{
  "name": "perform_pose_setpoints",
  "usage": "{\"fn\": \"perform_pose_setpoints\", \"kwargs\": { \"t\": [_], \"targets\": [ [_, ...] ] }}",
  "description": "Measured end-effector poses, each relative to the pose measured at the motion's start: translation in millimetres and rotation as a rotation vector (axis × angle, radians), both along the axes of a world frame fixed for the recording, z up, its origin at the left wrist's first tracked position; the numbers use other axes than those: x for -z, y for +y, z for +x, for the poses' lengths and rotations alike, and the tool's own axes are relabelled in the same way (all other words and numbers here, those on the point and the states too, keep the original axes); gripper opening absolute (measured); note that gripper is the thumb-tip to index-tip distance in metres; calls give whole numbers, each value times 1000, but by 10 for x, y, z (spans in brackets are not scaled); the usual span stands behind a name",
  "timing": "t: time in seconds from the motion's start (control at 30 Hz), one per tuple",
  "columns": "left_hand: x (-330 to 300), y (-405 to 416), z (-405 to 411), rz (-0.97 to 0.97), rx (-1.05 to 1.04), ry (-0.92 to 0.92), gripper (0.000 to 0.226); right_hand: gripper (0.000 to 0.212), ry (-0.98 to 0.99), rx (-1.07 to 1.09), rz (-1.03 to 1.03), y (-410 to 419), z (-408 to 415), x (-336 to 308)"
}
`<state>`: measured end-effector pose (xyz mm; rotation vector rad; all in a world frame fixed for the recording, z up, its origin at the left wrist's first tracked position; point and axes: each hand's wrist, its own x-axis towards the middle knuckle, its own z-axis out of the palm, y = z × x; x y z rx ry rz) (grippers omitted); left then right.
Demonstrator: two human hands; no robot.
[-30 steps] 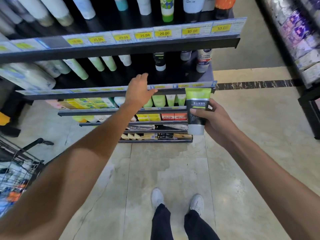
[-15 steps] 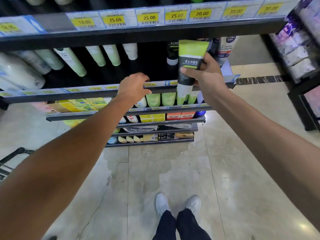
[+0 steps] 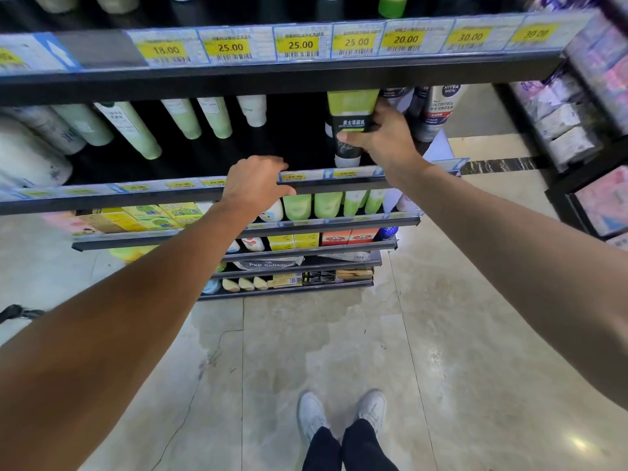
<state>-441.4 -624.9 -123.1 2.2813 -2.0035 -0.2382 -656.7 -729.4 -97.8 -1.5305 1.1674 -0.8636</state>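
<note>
My right hand grips a green and black tube with a white cap, held upright inside the second shelf bay, its cap just above the black shelf board. My left hand rests on the front rail of that shelf, fingers bent over the price strip, holding nothing. Whether the tube's cap touches the shelf board cannot be told.
Pale green and white tubes stand further left on the same shelf; a Nivea Men tube stands to the right. An upper shelf rail with yellow price tags overhangs. Lower shelves hold boxes. Tissue packs fill a rack on the right. My shoes stand on the tiled floor.
My right hand has lifted the tube from waist height up and into the shelf bay. My left hand stayed at the shelf rail. The view came closer to the shelves.
</note>
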Motion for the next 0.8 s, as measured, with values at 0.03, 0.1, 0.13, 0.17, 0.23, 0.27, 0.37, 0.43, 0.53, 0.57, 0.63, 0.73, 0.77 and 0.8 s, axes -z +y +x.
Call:
{"fn": "perform_pose_setpoints", "kwargs": {
  "t": [0.03,0.1,0.13,0.17,0.23,0.27,0.37,0.43,0.53,0.57,0.63,0.73,0.77,0.8],
  "targets": [
    [1,-3,7,9,-8,-6,66,54,23,-23,-2,-3,-6,38],
    [-6,-10,3,16,-27,6,68,54,66,-59,-7,-32,-28,82],
    [-13,-13,-2,18,-36,14,68,55,94,-71,0,-56,-50,99],
    [-21,-15,-7,22,-41,19,69,56,125,-85,8,-79,-73,112],
    [-28,-17,-19,25,-40,17,69,58,202,-117,7,-111,-111,110],
    [-30,-14,-25,24,-40,17,68,60,234,-126,0,-124,-123,114],
    [-34,-7,-29,21,-43,20,68,63,273,-111,-20,-135,-115,126],
    [-28,-12,-24,24,-40,10,69,61,284,-105,-29,-140,-94,144],
    [-13,-22,-13,25,-36,-4,69,58,308,-99,-41,-125,-76,173],
    [-7,-23,-11,20,-36,-4,70,57,313,-96,-46,-130,-77,183],
    [-3,-20,-13,18,-38,1,70,58,321,-89,-56,-136,-65,184],
    [-2,-24,-7,24,-39,3,70,59,325,-84,-53,-137,-47,188],
    [-4,-25,-6,29,-36,-1,70,59,324,-85,-51,-143,-42,194],
    [-11,-18,-10,32,-35,-5,70,60,329,-90,-38,-134,-39,191]
  ]
}}
